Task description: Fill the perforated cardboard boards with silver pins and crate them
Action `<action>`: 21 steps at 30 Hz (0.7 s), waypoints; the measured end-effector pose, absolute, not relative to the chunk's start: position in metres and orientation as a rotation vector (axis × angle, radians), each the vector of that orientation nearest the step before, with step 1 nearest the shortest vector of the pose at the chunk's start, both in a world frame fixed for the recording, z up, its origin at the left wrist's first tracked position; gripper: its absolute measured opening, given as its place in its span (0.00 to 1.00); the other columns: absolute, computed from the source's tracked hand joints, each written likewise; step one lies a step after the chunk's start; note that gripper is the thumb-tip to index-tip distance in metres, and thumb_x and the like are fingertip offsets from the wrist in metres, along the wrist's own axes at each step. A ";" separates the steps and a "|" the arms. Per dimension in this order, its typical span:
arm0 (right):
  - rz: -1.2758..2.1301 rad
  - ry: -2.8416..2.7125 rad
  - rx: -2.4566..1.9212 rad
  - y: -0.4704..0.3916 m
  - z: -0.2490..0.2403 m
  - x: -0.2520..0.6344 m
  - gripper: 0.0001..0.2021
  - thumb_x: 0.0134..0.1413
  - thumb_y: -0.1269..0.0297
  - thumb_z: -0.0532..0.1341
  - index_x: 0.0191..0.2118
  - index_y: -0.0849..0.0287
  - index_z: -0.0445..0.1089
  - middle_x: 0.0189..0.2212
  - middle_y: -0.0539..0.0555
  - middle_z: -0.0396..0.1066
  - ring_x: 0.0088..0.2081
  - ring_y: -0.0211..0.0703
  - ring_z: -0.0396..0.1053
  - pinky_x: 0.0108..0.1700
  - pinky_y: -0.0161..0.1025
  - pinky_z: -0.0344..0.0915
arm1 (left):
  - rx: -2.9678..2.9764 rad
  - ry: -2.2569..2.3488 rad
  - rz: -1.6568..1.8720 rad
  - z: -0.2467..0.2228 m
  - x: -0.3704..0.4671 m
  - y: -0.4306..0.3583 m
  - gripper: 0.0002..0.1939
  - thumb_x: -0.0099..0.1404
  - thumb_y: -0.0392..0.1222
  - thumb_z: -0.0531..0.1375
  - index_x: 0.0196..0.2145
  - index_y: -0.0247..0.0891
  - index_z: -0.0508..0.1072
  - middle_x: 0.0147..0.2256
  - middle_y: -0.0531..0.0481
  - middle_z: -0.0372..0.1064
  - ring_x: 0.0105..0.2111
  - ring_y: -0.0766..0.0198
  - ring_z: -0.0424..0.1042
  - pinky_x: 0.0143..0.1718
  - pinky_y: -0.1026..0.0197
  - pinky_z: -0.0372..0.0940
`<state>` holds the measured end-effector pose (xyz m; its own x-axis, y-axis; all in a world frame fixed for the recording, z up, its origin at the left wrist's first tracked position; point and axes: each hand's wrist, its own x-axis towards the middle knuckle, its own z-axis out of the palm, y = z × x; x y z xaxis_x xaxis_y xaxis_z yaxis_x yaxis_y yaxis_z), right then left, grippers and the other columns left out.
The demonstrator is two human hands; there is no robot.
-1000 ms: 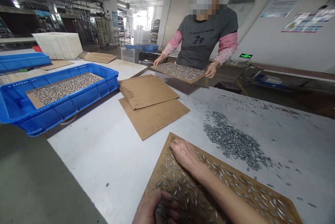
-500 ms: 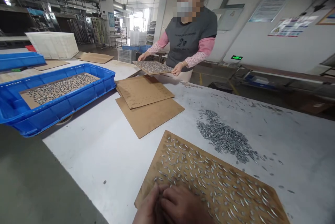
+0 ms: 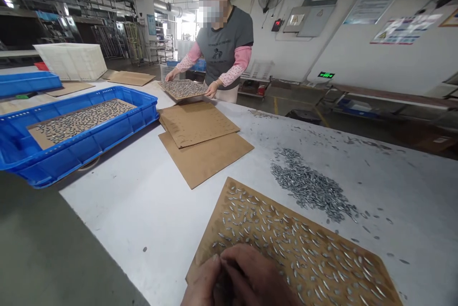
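Low in the view, a brown cardboard sheet [image 3: 304,244] lies on the white table, covered with rows of small silver leaf-shaped metal pieces. My left hand [image 3: 202,283] and my right hand [image 3: 259,275] meet over its near left part, fingertips close together. The fingers of both are curled and pinched; whatever is between them is hidden in shadow. Just beyond the sheet spreads a loose pile of the same silver pieces [image 3: 311,187].
Across the table [image 3: 118,220] a co-worker [image 3: 225,44] holds another piece-covered sheet [image 3: 184,88] in both hands. Bare cardboard sheets [image 3: 203,127] overlap mid-table. At left, a blue tray [image 3: 125,125] contains a covered sheet; a white bin [image 3: 71,60] stands behind. Scattered pieces lie at right.
The co-worker has shifted left with the held sheet, bringing it lower toward the table. My right hand has risen slightly and arches more over the board; my left hand stays nearly in place.
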<state>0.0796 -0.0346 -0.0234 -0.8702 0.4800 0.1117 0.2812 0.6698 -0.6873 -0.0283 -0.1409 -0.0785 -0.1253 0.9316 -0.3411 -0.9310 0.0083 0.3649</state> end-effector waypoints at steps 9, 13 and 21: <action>1.207 -2.603 -0.664 -0.026 -0.031 0.083 0.10 0.67 0.64 0.55 0.34 0.53 0.71 0.34 0.50 0.75 0.35 0.39 0.72 0.38 0.35 0.67 | 0.075 0.675 1.467 -0.086 -0.036 -0.140 0.22 0.60 0.55 0.73 0.32 0.36 0.70 0.25 0.53 0.70 0.21 0.72 0.66 0.23 0.66 0.51; 1.170 -2.636 -0.800 0.011 -0.025 0.068 0.12 0.66 0.60 0.54 0.31 0.53 0.69 0.31 0.49 0.75 0.34 0.42 0.71 0.37 0.38 0.64 | 0.082 0.730 1.464 -0.084 -0.039 -0.140 0.23 0.59 0.56 0.73 0.36 0.35 0.72 0.29 0.52 0.71 0.22 0.72 0.66 0.23 0.66 0.50; 0.891 -2.518 -1.083 0.097 -0.075 0.019 0.11 0.56 0.58 0.56 0.29 0.55 0.72 0.32 0.55 0.77 0.37 0.49 0.72 0.44 0.43 0.64 | 0.065 0.750 1.443 -0.103 -0.040 -0.141 0.26 0.52 0.59 0.76 0.33 0.35 0.73 0.28 0.51 0.71 0.22 0.70 0.66 0.22 0.66 0.50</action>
<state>0.0195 0.0969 -0.0752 -0.6891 0.7246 -0.0045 0.5661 0.5345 -0.6276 -0.0396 -0.1414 -0.1030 -0.0549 0.9045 -0.4229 -0.8655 0.1681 0.4719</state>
